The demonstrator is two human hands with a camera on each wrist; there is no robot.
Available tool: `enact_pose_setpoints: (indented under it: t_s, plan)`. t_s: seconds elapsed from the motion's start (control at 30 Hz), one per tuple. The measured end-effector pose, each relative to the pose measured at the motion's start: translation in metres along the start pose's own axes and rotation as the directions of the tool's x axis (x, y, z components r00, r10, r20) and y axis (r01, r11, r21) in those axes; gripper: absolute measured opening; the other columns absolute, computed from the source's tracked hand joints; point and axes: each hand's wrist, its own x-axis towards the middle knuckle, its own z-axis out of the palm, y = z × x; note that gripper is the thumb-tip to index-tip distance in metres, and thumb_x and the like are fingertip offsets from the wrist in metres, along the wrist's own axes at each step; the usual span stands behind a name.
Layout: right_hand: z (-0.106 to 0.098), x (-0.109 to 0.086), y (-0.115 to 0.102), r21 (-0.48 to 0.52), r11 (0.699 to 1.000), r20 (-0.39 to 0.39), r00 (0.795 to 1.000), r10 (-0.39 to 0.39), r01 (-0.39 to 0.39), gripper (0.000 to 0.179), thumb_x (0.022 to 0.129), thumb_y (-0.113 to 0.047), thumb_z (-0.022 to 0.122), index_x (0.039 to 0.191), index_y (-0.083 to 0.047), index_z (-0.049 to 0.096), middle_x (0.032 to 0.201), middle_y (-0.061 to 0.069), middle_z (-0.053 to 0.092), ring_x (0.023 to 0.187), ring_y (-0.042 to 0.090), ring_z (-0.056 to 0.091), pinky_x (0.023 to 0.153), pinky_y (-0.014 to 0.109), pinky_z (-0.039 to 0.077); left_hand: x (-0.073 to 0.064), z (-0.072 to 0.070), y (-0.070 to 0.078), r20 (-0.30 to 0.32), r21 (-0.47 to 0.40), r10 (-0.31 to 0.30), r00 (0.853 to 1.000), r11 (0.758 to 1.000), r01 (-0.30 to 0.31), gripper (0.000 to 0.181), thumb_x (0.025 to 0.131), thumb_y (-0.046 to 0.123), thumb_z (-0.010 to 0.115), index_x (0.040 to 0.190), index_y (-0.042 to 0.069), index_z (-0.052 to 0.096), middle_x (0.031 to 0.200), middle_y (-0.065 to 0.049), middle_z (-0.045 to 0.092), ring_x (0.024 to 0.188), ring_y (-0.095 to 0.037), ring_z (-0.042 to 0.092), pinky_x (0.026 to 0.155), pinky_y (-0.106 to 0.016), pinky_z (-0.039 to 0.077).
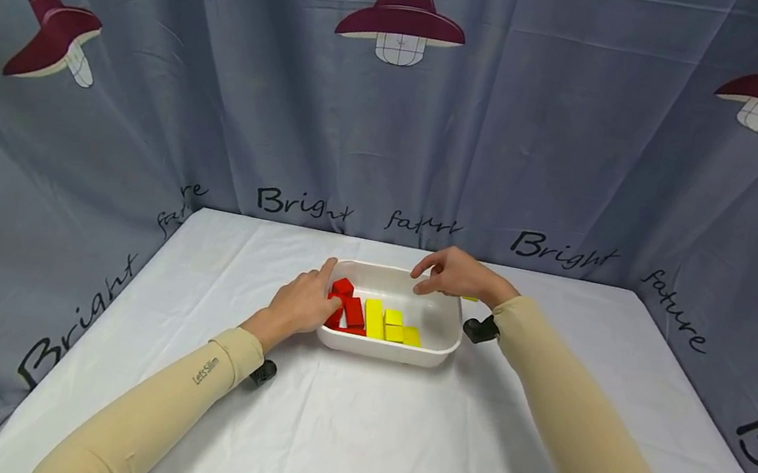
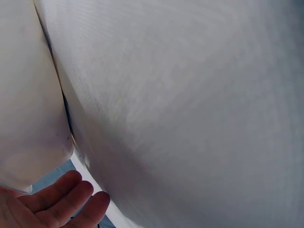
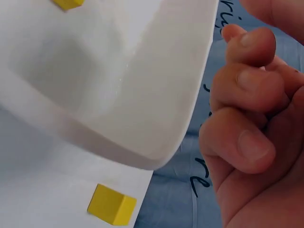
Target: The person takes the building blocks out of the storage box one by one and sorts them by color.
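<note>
A white tray (image 1: 422, 354) sits on the table with red blocks (image 1: 354, 312) at its left and yellow blocks (image 1: 374, 318) beside them. At the tray's left end, my left hand (image 1: 299, 303) holds the side wall, thumb over the rim near the red blocks and the other fingers outside. My right hand (image 1: 459, 274) hovers over the far right part of the tray and holds nothing. Its thumb and index finger are apart, while the other fingers (image 3: 244, 92) curl loosely. One yellow block (image 3: 112, 206) lies outside the tray, behind its right end, mostly hidden by the right hand in the head view.
A white cloth covers the table (image 1: 344, 433). Behind it and along both sides hangs a grey-blue curtain (image 1: 554, 149) with printed lamps and lettering. Black wrist cameras sit by the left cuff (image 1: 263, 373) and the right cuff (image 1: 481, 330).
</note>
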Motion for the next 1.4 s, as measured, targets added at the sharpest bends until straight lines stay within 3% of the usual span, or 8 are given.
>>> enact_pose_setpoints:
  t_s: [0.17, 0.73, 1.4]
  plan:
    - [0.003, 0.006, -0.001, 0.043, 0.999, 0.069, 0.998, 0.008, -0.011, 0.04, 0.086, -0.023, 0.079, 0.122, -0.008, 0.071, 0.059, -0.001, 0.04, 0.047, 0.014, 0.031, 0.054, 0.027, 0.03, 0.0, -0.001, 0.0, -0.003, -0.016, 0.002, 1.0, 1.0, -0.002, 0.074, 0.096, 0.035, 0.053, 0.16, 0.019, 0.02, 0.143, -0.016, 0.053, 0.124, -0.031, 0.054, 0.104, -0.052, 0.048]
    - [0.02, 0.028, -0.012, 0.021, 1.0, 0.236, 0.972, 0.005, -0.01, 0.036, 0.087, -0.018, 0.078, 0.12, -0.006, 0.071, 0.059, -0.001, 0.043, 0.051, 0.014, 0.035, 0.052, 0.025, 0.03, 0.002, -0.001, -0.002, -0.005, -0.008, 0.009, 1.0, 1.0, -0.009, 0.075, 0.096, 0.035, 0.053, 0.16, 0.018, 0.02, 0.142, -0.016, 0.054, 0.124, -0.031, 0.055, 0.103, -0.052, 0.048]
    - [0.035, 0.037, -0.001, 0.004, 0.998, 0.348, 0.936, 0.053, -0.058, 0.032, 0.083, -0.02, 0.081, 0.113, -0.013, 0.072, 0.062, -0.001, 0.047, 0.051, 0.014, 0.035, 0.053, 0.026, 0.03, 0.001, -0.001, -0.002, -0.015, 0.0, 0.031, 0.999, 1.0, -0.031, 0.074, 0.096, 0.036, 0.052, 0.16, 0.018, 0.021, 0.141, -0.017, 0.054, 0.124, -0.032, 0.056, 0.101, -0.051, 0.049]
